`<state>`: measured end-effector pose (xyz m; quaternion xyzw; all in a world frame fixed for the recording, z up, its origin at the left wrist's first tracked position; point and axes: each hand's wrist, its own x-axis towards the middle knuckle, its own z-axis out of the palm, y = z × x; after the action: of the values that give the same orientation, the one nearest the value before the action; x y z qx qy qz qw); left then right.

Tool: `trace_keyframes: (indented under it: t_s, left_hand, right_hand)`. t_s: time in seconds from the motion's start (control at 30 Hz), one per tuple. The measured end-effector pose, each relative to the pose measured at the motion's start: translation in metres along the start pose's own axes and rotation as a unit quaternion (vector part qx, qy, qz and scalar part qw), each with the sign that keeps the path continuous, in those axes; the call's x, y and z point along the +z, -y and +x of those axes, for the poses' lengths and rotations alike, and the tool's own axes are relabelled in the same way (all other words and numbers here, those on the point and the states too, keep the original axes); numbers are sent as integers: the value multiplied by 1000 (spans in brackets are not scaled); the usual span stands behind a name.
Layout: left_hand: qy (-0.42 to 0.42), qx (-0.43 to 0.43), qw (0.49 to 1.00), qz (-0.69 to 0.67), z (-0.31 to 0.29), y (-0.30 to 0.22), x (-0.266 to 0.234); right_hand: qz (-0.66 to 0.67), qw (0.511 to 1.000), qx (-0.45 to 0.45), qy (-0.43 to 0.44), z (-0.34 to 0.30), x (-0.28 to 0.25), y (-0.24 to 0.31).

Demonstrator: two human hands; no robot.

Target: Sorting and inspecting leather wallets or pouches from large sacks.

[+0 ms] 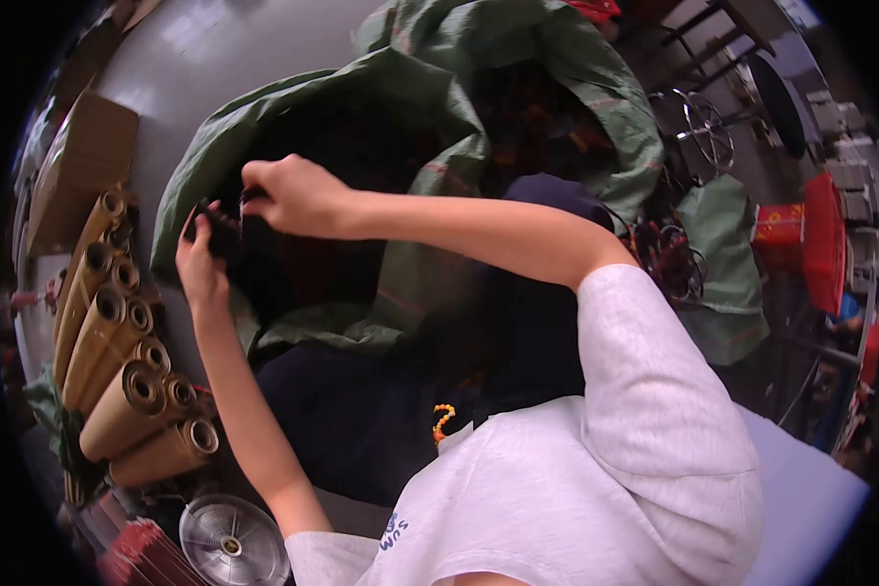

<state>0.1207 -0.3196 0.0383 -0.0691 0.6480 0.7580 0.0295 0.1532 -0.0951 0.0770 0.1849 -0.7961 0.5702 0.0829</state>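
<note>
Left hand (203,264), left of centre, upper half of frame: fingers bent, partly closed around a small black item (225,234), thumb up against it. Exact kind can't be told, too dark. Right hand (298,198), just right of it: mostly closed, fingers curled, thumb and forefinger gripping a dark bit (255,194); can't tell if that's part of the same item. Black item sits between the 2 hands, over the mouth of a large green woven-plastic sack (208,153), upper left to centre of frame. Sack interior very dark, contents unclear.

Handling, as judgement: left hand best kept as the steady side, right doing the fine finger work with a firm pinch. Tilting the item toward the light would help, since it blends into the dark interior. Wrists better kept clear of the loose sack rim so it doesn't snag.

Writing: dark blue lettering (394,532) on the light grey-white short-sleeved shirt (518,488), bottom centre; not copied. Yellowish marks on a red box-like thing (779,225), right of frame, too blurred to tell. No marking readable on the black item. Hollow brown paper-like rolls (122,420), left of frame, show no visible label.
</note>
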Motion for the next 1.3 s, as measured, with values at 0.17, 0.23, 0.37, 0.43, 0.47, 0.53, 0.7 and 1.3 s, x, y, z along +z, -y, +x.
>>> trace_keyframes:
  t_s: [0.17,0.23,0.37,0.43,0.47,0.53,0.7,1.3]
  left_hand:
    - [-111,-11,992,57,28,22,-109]
    - [-54,-9,988,142,14,23,-72]
    - [-67,-69,964,249,-8,20,-13]
    - [-1,26,935,354,-16,14,1]
    - [25,11,939,343,-23,10,1]
    - [70,-4,940,333,-39,2,21]
    - [115,-10,925,361,-48,13,55]
    - [136,-99,902,397,-27,49,62]
  right_hand:
    - [-59,990,-116,-56,8,-49,22]
    - [-125,990,-48,31,8,-59,4]
    - [-314,901,71,291,26,-112,3]
    - [-174,976,28,129,47,-163,-17]
    - [-113,990,19,88,48,-192,-34]
    - [-273,962,-5,-31,17,-262,-98]
    - [143,746,624,-185,-219,-365,-279]
    - [-252,649,492,-523,-248,-358,-375]
